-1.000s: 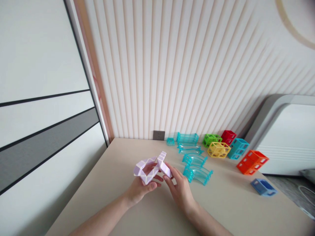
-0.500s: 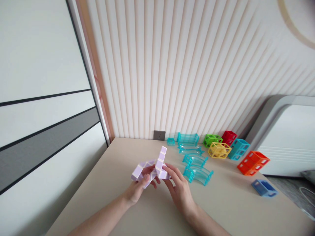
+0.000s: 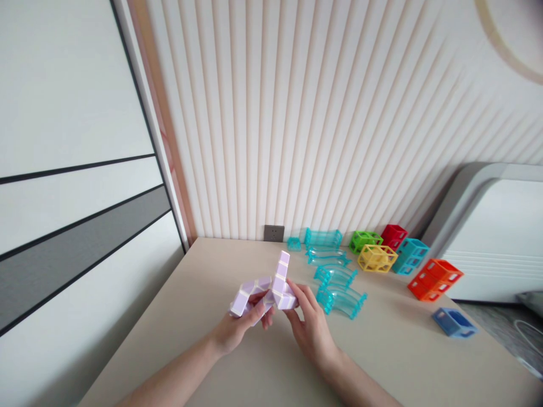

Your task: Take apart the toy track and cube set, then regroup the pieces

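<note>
A lilac and white snake cube puzzle (image 3: 280, 281), made of jointed wedge segments, is held above the table between both hands. One straight run of it points up and away; another part bends round on the left. My left hand (image 3: 241, 328) is closed around the bent left part, its thumb lying over the near segments. My right hand (image 3: 309, 316) pinches the short right-hand end by the foot of the upright run. Some segments are hidden behind my left fingers.
On the beige table (image 3: 203, 271), several clear teal track pieces (image 3: 343, 301) lie to the right. Beyond them stand green (image 3: 365, 241), yellow (image 3: 376, 258), red (image 3: 393, 236), teal (image 3: 410, 255), orange (image 3: 435, 280) and blue (image 3: 455, 323) open-frame blocks. A dark wall socket (image 3: 274, 233) sits behind.
The snake puzzle has shifted slightly right and turned a little in my hands. Its left part now bends more sharply downward. Both hands keep their hold.
</note>
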`<state>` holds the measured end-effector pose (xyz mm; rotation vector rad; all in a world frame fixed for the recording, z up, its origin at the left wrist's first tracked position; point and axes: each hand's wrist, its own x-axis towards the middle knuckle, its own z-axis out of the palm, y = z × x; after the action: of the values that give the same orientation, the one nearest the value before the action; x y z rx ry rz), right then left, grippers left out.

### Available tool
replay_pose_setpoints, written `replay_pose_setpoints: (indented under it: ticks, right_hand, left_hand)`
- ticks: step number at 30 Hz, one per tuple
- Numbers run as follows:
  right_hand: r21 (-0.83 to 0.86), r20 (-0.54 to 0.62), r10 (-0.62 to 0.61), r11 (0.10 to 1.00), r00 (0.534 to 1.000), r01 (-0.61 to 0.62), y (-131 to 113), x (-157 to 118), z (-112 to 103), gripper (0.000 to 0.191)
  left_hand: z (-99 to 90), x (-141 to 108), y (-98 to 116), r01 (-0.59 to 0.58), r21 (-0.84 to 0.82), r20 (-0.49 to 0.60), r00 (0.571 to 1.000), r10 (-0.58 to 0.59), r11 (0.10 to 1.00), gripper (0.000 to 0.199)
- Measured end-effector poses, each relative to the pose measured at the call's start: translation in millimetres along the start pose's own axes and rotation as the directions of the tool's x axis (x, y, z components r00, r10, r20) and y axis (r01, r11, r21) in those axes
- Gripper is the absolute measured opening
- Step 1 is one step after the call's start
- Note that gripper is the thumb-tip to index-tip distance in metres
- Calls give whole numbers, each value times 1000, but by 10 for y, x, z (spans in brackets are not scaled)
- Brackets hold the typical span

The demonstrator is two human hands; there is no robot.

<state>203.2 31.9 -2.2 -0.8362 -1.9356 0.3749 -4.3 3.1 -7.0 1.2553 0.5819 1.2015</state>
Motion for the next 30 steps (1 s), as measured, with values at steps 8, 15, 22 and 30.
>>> replay_pose_setpoints:
  ticks: [8, 15, 22, 30]
  right_hand:
    - [-19, 38, -36, 999, 999, 36, 22, 37, -74, 47]
    - [2, 54, 30, 1000, 998, -30, -23, 40, -103, 33]
    - [84, 14, 134, 987, 991, -134, -118, 70, -106, 23]
    - [60, -25, 159, 986, 987, -158, -86, 83, -124, 26]
  left_hand:
    - [39, -14, 27, 35, 43, 9, 999, -35, 998, 33]
    - [78, -3, 142, 62, 189, 11, 998, -65, 980, 38]
    - [136, 16, 263, 85, 254, 44, 994, -100, 963, 43]
    - [115, -35, 200, 116, 321, 50, 989, -140, 940, 38]
